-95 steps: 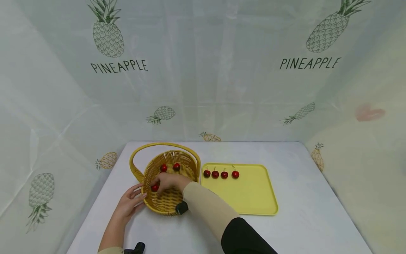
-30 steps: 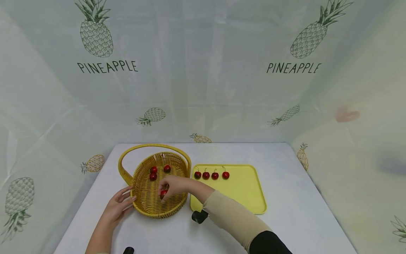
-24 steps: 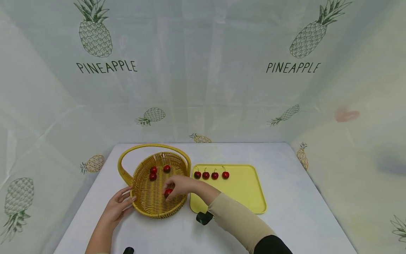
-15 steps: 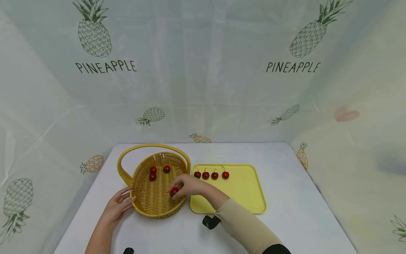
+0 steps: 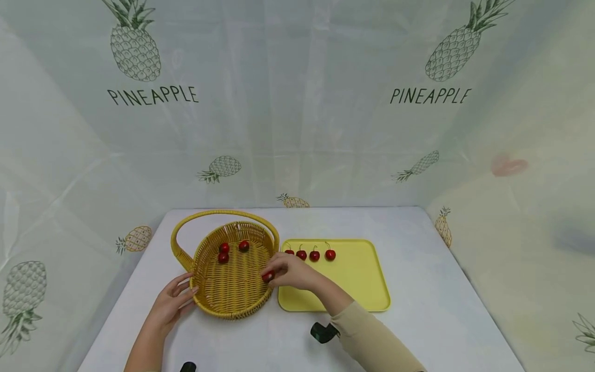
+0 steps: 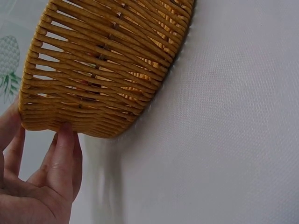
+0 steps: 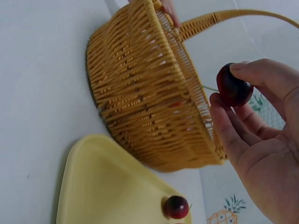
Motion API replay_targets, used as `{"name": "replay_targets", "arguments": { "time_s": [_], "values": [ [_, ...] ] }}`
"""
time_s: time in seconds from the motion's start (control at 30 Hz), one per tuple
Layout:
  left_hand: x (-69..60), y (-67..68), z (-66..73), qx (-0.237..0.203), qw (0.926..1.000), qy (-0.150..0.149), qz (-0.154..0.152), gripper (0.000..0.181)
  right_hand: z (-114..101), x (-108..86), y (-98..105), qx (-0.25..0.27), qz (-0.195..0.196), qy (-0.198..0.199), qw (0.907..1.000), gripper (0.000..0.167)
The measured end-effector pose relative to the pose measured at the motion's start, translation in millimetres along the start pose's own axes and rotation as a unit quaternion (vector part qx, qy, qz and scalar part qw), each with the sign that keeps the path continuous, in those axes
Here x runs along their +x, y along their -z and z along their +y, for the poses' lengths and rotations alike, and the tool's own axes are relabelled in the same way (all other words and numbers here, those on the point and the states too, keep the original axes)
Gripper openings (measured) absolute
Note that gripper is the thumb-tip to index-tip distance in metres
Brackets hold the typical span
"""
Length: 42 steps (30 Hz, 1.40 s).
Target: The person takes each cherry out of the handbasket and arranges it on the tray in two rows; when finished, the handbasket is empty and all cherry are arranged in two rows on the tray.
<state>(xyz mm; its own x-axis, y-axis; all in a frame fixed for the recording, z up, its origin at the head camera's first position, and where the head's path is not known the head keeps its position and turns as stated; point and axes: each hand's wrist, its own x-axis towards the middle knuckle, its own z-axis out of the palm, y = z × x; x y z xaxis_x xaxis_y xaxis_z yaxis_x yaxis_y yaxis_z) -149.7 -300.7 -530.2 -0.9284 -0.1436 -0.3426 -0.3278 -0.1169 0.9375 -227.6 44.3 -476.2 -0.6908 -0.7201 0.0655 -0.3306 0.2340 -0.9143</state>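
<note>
"Pinching one cherry (image 7: pixel 235 86), the right hand (image 7: pixel 268 154) is standing at the right rim of the basket (image 5: pixel 228 294); what is this step demanding?"

"Light pressure, in our judgement: thumb and fingers are parting by only the fruit's thickness, and the glossy skin is probably inviting slips under a harder squeeze. The free stem is calling for clearance from the weave."

"And the left hand (image 5: pixel 168 306)?"

"Its fingers are lying nearly straight against the opposite side, not wrapping round it; gentle, even contact is probably helping to steady the basket on the surface (image 5: pixel 446 289)."

"What are the views dividing between them?"

"The head view is showing the tray (image 5: pixel 353 279) bearing four cherries (image 5: pixel 330 254) in a row, and three more cherries (image 5: pixel 244 246) lying inside the basket. The right wrist view is revealing the pinched fruit's dark patch and thin stem; the left, fingertips meeting outer weave."
</note>
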Motion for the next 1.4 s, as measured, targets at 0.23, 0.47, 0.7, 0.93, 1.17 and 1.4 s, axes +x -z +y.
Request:
{"name": "replay_targets", "arguments": {
  "time_s": [0.23, 0.47, 0.7, 0.93, 1.17, 1.4],
  "values": [
    [1.8, 1.2, 0.5, -0.001, 1.0000, -0.001, -0.002, 0.052, 12, -10.5, 8, 0.022, 0.024, -0.017, 0.9993, 0.030],
    [1.7, 1.0, 1.3, 0.015, 0.9999, -0.002, 0.000, 0.057, 17, -19.2, 14, 0.037, 0.036, -0.040, 0.9979, 0.034],
    [0.8, 0.3, 2.2, 0.018, 0.9998, -0.002, -0.001, 0.058, 25, -25.7, 21, 0.050, 0.073, -0.073, 0.9934, 0.035],
    [0.2, -0.2, 3.2, 0.014, 0.9999, 0.002, -0.001, 0.054, 39, -27.6, 23, 0.054, 0.092, -0.107, 0.9886, 0.036],
    [-1.7, -1.0, 2.7, 0.013, 0.9999, 0.008, 0.000, 0.055, 51, -26.4, 21, 0.036, 0.095, -0.154, 0.9829, 0.028],
    [-2.7, -2.5, 2.3, 0.019, 0.9998, 0.006, -0.005, 0.058, 62, -22.6, 15, 0.015, 0.115, -0.174, 0.9778, 0.028]
  ]
}}
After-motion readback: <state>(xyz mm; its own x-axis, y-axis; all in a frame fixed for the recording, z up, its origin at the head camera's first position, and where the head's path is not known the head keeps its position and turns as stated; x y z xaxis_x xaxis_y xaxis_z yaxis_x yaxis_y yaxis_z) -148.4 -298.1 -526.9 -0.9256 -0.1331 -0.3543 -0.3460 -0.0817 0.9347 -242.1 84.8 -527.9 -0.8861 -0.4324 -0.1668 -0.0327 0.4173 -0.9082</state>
